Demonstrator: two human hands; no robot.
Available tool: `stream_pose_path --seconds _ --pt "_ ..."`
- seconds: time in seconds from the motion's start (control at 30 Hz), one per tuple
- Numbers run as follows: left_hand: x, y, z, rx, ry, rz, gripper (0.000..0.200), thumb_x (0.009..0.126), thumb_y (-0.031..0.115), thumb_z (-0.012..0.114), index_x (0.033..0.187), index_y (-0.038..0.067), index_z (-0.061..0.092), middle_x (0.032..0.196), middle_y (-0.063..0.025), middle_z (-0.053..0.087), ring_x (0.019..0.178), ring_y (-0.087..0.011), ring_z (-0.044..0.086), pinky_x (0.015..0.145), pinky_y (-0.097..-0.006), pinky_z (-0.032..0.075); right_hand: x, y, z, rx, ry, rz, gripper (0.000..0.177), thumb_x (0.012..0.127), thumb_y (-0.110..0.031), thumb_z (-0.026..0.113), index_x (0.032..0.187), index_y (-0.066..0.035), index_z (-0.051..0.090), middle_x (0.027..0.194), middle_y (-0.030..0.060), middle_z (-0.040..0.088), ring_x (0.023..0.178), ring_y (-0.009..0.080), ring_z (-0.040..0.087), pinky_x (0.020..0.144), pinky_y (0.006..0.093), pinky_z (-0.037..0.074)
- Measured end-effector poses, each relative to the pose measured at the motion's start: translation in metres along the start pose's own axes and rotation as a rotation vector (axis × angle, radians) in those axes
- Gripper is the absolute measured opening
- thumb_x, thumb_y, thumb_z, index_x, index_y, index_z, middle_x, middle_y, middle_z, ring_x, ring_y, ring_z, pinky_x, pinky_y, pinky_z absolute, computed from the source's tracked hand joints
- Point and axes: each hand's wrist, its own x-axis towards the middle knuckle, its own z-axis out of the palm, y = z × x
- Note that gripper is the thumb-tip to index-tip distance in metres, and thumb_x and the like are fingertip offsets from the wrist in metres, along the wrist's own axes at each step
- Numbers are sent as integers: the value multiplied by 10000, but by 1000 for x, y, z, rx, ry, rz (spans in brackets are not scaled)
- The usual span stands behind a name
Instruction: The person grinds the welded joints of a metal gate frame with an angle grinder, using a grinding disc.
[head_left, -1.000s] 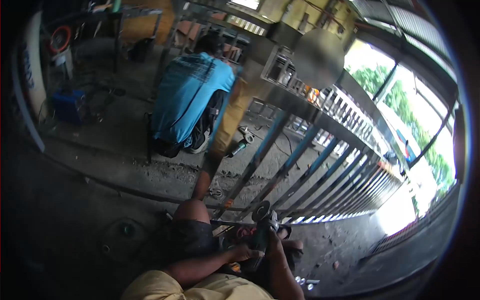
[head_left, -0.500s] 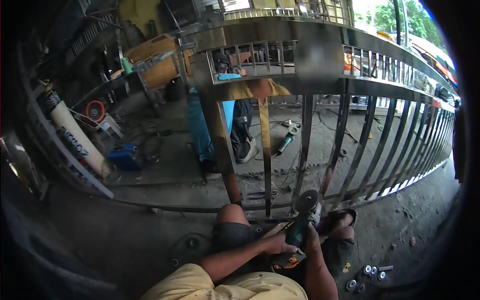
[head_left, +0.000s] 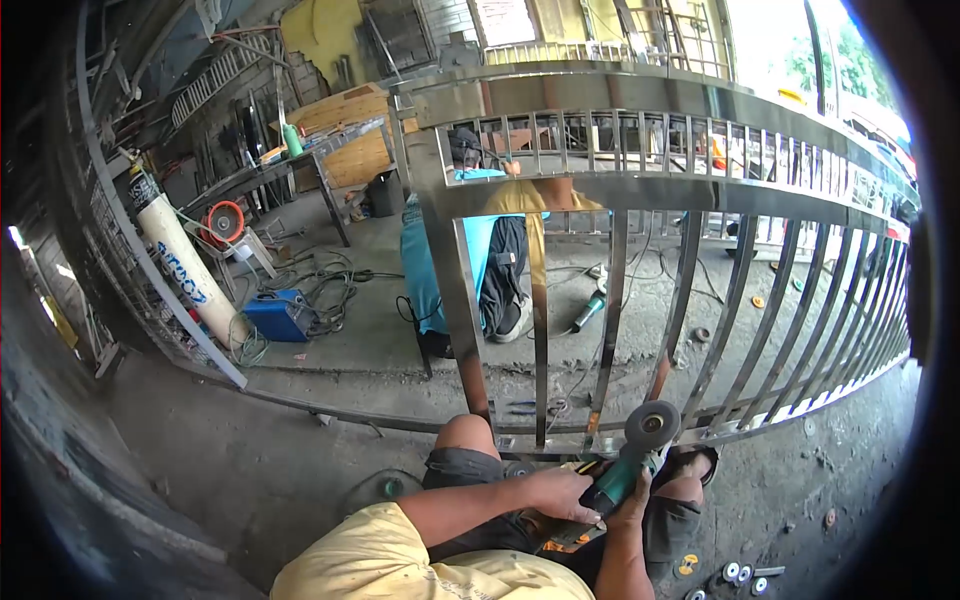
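A green angle grinder (head_left: 615, 482) is held between both my hands over my lap, its round dark disc (head_left: 652, 424) pointing up and away, face turned toward me. My left hand (head_left: 562, 494) is closed around the rear of the grinder's body. My right hand (head_left: 632, 502) grips the body from the right side, closer to the head. Just beyond the disc stands the lower rail of a shiny metal railing (head_left: 560, 440) with upright bars. An orange and black item (head_left: 568, 542) lies partly hidden beneath my hands.
Behind the railing a person in blue (head_left: 425, 262) crouches. Another green grinder (head_left: 590, 310) lies on the floor among cables. At left are a blue machine (head_left: 278, 316), a tall white cylinder (head_left: 187, 265) and a work table (head_left: 335, 150). Several small metal discs (head_left: 738, 574) lie at lower right.
The grinder has shifted right and its disc has turned to face me more. Both hands keep their hold. The view has moved slightly and grown brighter.
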Motion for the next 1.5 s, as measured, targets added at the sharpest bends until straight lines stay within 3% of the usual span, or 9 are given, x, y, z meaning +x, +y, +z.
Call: stream_pose_path --seconds 0.27,0.33,0.67,0.8,0.93,1.13,1.2,1.43,1.5 --pt "-4 -22 -45 -156 146 167 864 856 694 629 1391 23 534 1279 -287 623 1197 -414 602 1011 -473 464 6 7 -19 105 -10 13 633 885 -557 640 1239 -37 576 1016 140 687 894 313 696 821 451 589" --pt "-2 -8 -52 -332 -1 108 792 894 601 675 1423 36 506 1343 -207 620 1252 -277 584 1055 -394 445 3 14 -19 70 -48 -8 626 908 -529 622 1279 -27 569 1097 146 678 955 308 689 847 469 582" --pt "-16 -16 74 -1432 -167 -68 723 897 504 740 1376 8 525 1151 -86 672 1017 -160 646 867 -315 546 -9 19 -21 93 66 42 652 896 -556 646 1269 -28 564 1057 141 676 893 273 702 821 412 593" --pt "-17 -59 53 -1120 -14 51 665 917 507 716 1347 29 544 1095 -78 682 894 -172 680 795 -312 557 -11 -26 -18 -62 71 -131 822 839 -617 668 1338 11 489 1103 171 655 888 294 696 800 421 600" --pt "7 -107 17 -1021 352 -324 574 930 480 702 1260 20 604 985 -41 690 793 -126 643 728 -289 512 -23 -78 -10 145 -46 -236 877 825 -636 680 1358 28 467 1058 191 649 829 305 693 738 428 621" --pt "104 -191 68 -661 104 -510 532 923 495 689 1108 -4 687 904 -103 699 780 -152 637 713 -331 524 -27 -106 -58 79 -361 -416 973 894 -610 651 1435 116 295 1044 178 530 846 256 612 690 370 557" --pt "128 -216 126 -459 77 -530 732 875 530 721 1320 -33 574 1126 -206 712 995 -308 702 870 -399 546 -26 -105 -61 64 -320 -432 972 897 -611 650 1429 122 299 1041 178 532 852 249 621 686 355 560" --pt "156 -220 233 -134 -551 -351 571 842 436 701 1183 -21 672 1144 -243 701 1083 -394 667 928 -446 523 -16 -104 -58 48 -153 -503 973 867 -699 603 1421 70 382 976 218 585 779 289 693 642 366 598" --pt "170 -207 222 -260 -237 -358 526 854 409 689 1179 -4 669 1116 -245 704 1072 -390 669 921 -442 523 -16 -107 -57 45 -105 -476 985 851 -723 596 1403 69 404 916 233 603 764 328 712 643 381 617"
